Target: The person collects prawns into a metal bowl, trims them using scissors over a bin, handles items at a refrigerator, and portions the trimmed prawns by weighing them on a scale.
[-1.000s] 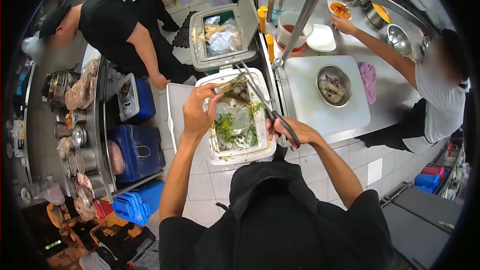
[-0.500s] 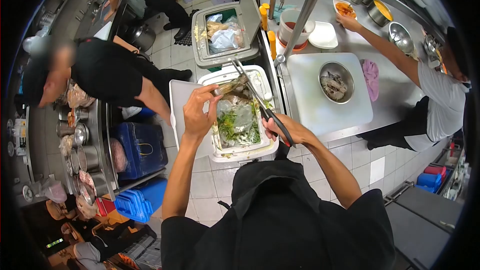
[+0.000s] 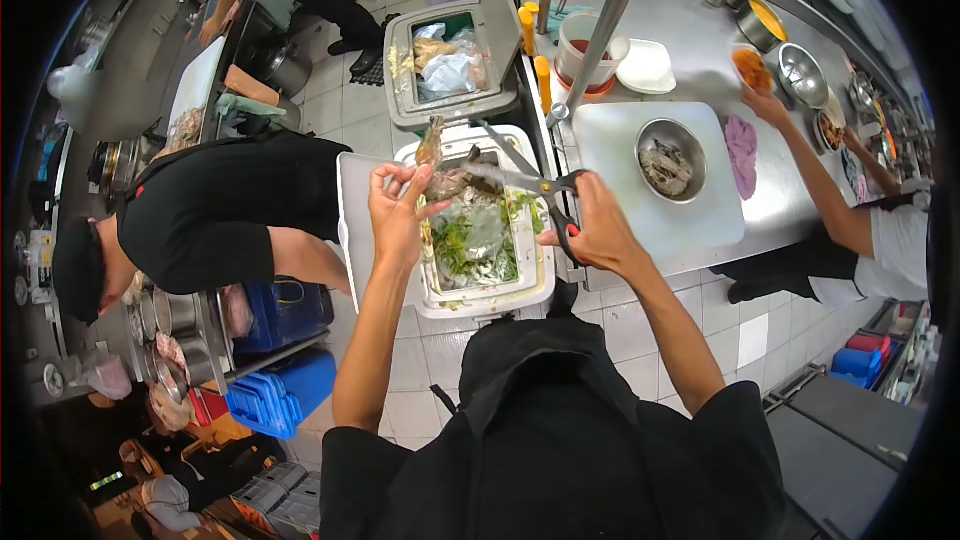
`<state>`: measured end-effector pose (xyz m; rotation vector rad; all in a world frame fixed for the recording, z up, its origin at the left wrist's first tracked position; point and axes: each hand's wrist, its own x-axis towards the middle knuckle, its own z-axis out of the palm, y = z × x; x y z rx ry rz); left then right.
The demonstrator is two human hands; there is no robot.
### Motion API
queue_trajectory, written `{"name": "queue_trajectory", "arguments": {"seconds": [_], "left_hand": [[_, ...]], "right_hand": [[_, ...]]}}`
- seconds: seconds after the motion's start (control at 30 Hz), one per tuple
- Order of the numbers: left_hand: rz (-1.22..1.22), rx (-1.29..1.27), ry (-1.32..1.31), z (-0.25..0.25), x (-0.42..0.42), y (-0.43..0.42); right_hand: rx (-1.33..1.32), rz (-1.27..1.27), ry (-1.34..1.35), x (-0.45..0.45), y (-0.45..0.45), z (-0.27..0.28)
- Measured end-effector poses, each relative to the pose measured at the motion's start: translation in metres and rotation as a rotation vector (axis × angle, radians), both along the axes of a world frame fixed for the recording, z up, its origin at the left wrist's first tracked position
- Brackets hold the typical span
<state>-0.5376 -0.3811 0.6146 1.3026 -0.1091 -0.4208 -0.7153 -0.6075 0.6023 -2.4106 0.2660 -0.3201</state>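
Pinched between the fingers of my left hand (image 3: 397, 218) is a prawn (image 3: 429, 148), its upper end pointing up and away from me. My right hand (image 3: 604, 228) grips black-handled scissors (image 3: 525, 181), their blades spread apart with one reaching toward the prawn. Whether a blade touches it I cannot tell. Both hands are over a white bin (image 3: 541, 285) that holds green leaves (image 3: 462, 250), clear plastic and dark scraps. To the right, a steel bowl (image 3: 699, 145) with several prawns (image 3: 668, 168) in it stands on a white cutting board (image 3: 610, 190).
Beyond the white bin stands a grey-green bin (image 3: 400, 110) with bagged waste. A purple cloth (image 3: 740, 155) lies beside the cutting board. A metal post (image 3: 605, 25) rises from the steel counter. A co-worker (image 3: 220, 210) bends close at left; another person's arm (image 3: 815, 160) reaches in from the right.
The prawn has turned more upright in my left hand. My right hand has shifted up and right, and the scissors have swung toward the prawn. The co-worker at left bends lower.
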Motion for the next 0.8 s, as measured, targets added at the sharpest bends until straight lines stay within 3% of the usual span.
{"name": "queue_trajectory", "arguments": {"seconds": [0.03, 0.1, 0.17, 0.27, 0.47, 0.7, 0.77, 0.8], "left_hand": [[-0.010, -0.081, 0.153, -0.004, 0.001, 0.001], [-0.046, -0.133, 0.243, -0.006, 0.001, 0.005], [-0.155, -0.171, 0.412, -0.003, 0.002, 0.008], [-0.235, -0.149, 0.459, -0.002, 0.005, 0.010], [-0.412, -0.211, 0.480, 0.001, 0.003, 0.012], [-0.447, -0.232, 0.520, -0.018, 0.006, 0.014], [-0.438, -0.270, 0.668, -0.031, 0.004, 0.018], [-0.437, -0.270, 0.673, -0.031, -0.001, 0.018]], "right_hand": [[-0.001, 0.006, -0.002, 0.000, -0.006, 0.002], [-0.290, 0.035, -0.109, -0.003, -0.016, 0.004], [-0.322, 0.047, -0.139, 0.003, -0.029, 0.008], [-0.357, 0.183, -0.218, 0.010, -0.044, 0.014], [-0.340, 0.306, -0.241, 0.021, -0.053, 0.025], [-0.277, 0.347, -0.211, 0.019, -0.047, 0.030], [-0.168, 0.323, 0.104, 0.014, -0.041, 0.024], [-0.187, 0.291, 0.058, 0.008, -0.035, 0.015]]}}
